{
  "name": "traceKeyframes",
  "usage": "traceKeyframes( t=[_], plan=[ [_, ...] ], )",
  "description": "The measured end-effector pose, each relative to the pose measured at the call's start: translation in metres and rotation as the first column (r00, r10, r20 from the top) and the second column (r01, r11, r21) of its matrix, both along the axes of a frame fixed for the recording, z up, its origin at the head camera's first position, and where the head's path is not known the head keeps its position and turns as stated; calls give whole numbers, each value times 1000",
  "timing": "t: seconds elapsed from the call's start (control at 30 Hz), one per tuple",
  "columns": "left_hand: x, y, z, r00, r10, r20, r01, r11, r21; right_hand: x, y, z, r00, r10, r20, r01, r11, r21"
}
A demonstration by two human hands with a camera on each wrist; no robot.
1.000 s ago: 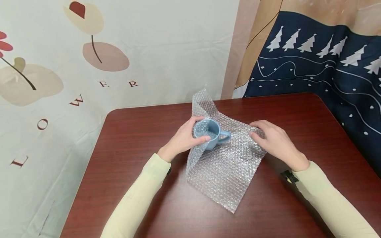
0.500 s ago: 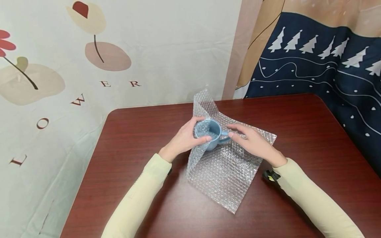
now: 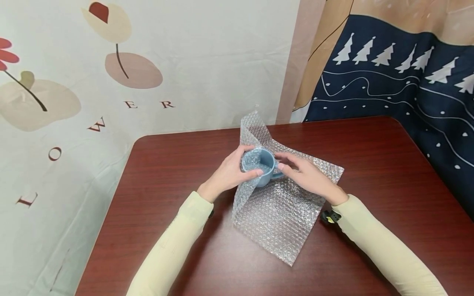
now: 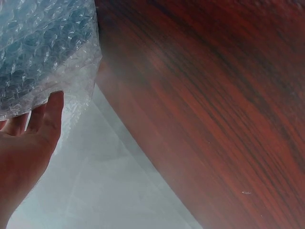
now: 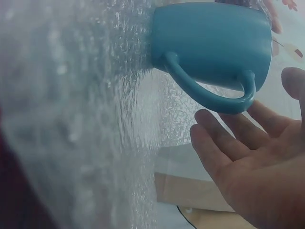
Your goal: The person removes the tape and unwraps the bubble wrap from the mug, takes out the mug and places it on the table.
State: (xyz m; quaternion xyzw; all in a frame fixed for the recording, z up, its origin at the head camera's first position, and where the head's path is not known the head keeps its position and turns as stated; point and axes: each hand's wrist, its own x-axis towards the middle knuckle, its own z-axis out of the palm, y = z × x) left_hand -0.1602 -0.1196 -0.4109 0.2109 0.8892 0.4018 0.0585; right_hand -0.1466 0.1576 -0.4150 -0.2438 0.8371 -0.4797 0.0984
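Note:
A light blue mug (image 3: 268, 160) stands on a sheet of bubble wrap (image 3: 275, 222), whose left side is folded up over part of its mouth. My left hand (image 3: 231, 169) holds that flap against the mug, thumb at the rim. In the left wrist view the fingers of the left hand (image 4: 35, 138) lie along the bubble wrap (image 4: 45, 52). By the handle is my right hand (image 3: 305, 176), its fingers loosely spread. The right wrist view shows the right hand (image 5: 259, 164) just beside the handle (image 5: 209, 99), not curled round it; whether a fingertip touches is unclear.
The dark red wooden table (image 3: 170, 172) ends at a back edge close behind the wrap. A pale printed cloth (image 3: 207, 74) hangs behind it, and a navy cloth with white trees (image 3: 374, 90) hangs at the right.
My right hand has let go of the wrap's right corner and moved left to the mug's handle. That corner now lies flatter. The left hand stays on the mug and flap.

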Motion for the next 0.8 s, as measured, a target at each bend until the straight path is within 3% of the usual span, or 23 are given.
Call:
traceKeyframes(
  t=[0.5,0.67,0.8],
  plan=[
    [1,0,0,1000,-6,-14,6,1000,-16,-6,-13,-1,998,57,-23,-57,998,6],
    [3,-1,2,997,-33,-71,29,999,-44,-7,-15,-2,998,56,-19,-57,998,-22],
    [9,-2,3,991,4,-136,-13,998,-64,-8,-15,-3,998,59,-18,-59,998,-29]
  ],
)
